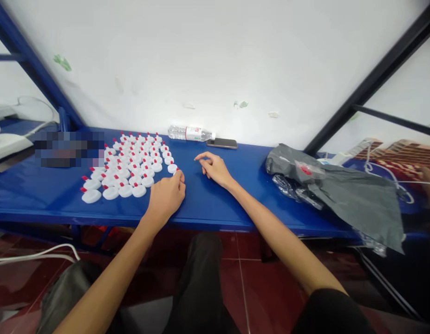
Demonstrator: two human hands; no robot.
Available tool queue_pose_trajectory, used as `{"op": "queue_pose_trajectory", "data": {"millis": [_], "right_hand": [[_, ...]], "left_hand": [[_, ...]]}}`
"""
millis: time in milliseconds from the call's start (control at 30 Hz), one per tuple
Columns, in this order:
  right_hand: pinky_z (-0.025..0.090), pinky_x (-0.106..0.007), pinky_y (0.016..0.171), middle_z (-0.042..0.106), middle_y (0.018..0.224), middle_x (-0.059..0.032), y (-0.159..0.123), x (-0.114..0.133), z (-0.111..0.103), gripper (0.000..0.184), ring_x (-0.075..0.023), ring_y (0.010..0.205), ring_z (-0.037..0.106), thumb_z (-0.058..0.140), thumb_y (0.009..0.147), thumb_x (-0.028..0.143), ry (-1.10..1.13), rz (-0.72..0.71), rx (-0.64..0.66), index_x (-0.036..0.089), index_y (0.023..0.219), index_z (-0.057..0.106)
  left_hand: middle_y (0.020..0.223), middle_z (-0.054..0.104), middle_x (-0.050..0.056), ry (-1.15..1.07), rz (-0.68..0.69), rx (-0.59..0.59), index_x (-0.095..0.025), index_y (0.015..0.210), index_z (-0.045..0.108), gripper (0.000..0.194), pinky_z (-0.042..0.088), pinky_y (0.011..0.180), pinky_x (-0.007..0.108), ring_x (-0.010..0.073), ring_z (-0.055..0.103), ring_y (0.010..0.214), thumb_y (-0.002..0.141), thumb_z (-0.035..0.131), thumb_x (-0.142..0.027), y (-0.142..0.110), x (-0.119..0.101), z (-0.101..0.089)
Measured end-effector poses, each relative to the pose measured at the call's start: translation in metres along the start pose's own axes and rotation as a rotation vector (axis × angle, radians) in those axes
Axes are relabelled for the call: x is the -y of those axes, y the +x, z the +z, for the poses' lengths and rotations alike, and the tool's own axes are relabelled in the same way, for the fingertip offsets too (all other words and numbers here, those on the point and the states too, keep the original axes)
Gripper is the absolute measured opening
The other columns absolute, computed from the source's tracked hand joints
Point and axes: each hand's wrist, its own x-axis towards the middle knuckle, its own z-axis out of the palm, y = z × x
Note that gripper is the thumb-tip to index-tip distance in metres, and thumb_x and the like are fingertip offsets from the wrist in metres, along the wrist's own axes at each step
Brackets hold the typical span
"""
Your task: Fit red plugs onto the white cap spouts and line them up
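My left hand (167, 192) is closed at the right edge of a group of white, round, flat pieces with red tips. A red tip (179, 170) shows at its fingertips; the rest of that piece is hidden by the hand. Just beyond the fingers sits one white round piece (172, 168) of the group. Several more pieces lie in slanting rows, such as the white round piece (91, 196) at the near left corner. Over the blue tabletop (229, 195), my right hand (215, 168) holds nothing, its fingers loosely bent and apart.
Against the wall lies a clear plastic bottle (190, 133) with a phone (222, 143) beside it. A grey plastic bag (354, 195) hangs over the front edge at right, with crumpled clear wrapping (288, 188). Blue and dark metal posts (340, 111) frame the table.
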Motion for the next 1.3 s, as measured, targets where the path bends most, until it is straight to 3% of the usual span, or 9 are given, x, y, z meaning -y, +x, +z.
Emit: {"op": "queue_pose_trajectory", "data": {"millis": [367,500,667,967,1300], "right_hand": [[0.042,-0.019,0.047,0.057,0.054,0.0083,0.0007,-0.0026,-0.0005,0.021,-0.0086,0.041,0.05,0.051,0.095,0.018,-0.004,-0.014,-0.007,0.023,0.101,0.07],[0.043,-0.019,0.047,0.057,0.053,0.0082,0.0012,-0.0017,-0.0004,0.021,-0.0084,0.041,0.05,0.051,0.095,0.016,-0.01,-0.015,-0.001,0.022,0.101,0.07],[0.043,-0.019,0.048,0.057,0.053,0.0087,0.0019,-0.0009,-0.0003,0.021,-0.008,0.04,0.049,0.051,0.095,0.014,-0.025,-0.014,-0.006,0.022,0.1,0.07],[0.04,-0.02,0.045,0.057,0.052,0.0079,0.0018,-0.0019,0.0019,0.021,-0.0081,0.04,0.048,0.052,0.094,0.012,-0.046,-0.015,-0.008,0.021,0.099,0.07],[0.041,-0.022,0.046,0.055,0.053,0.0068,0.0013,-0.0011,0.0026,0.02,-0.0086,0.04,0.047,0.053,0.095,0.01,-0.065,-0.009,-0.015,0.021,0.096,0.069]], "left_hand": [[0.083,0.066,-0.001,0.011,-0.019,-0.067,-0.018,0.112,0.064,0.026,0.055,0.072,0.034,0.0147,0.065,0.073,0.1,0.055,-0.04,0.0019,-0.0016,0.0021],[0.074,0.066,-0.001,-0.004,-0.014,-0.104,-0.024,0.106,0.062,0.018,0.04,0.058,0.031,0.0205,0.064,0.067,0.098,0.046,-0.027,0.0022,-0.0026,0.003],[0.074,0.069,0.002,-0.038,0.001,-0.143,-0.029,0.1,0.059,0.018,0.027,0.055,0.033,0.0271,0.067,0.069,0.093,0.043,-0.026,0.0023,-0.0021,0.0044],[0.079,0.07,0.003,-0.066,0.015,-0.169,-0.029,0.1,0.058,0.019,0.026,0.057,0.033,0.0264,0.066,0.072,0.091,0.041,-0.025,0.0009,-0.0004,0.0088],[0.085,0.072,0.004,-0.083,0.025,-0.142,-0.028,0.104,0.059,0.021,0.039,0.064,0.033,0.0259,0.067,0.077,0.094,0.041,-0.024,0.0006,0.0003,0.0103]]}}
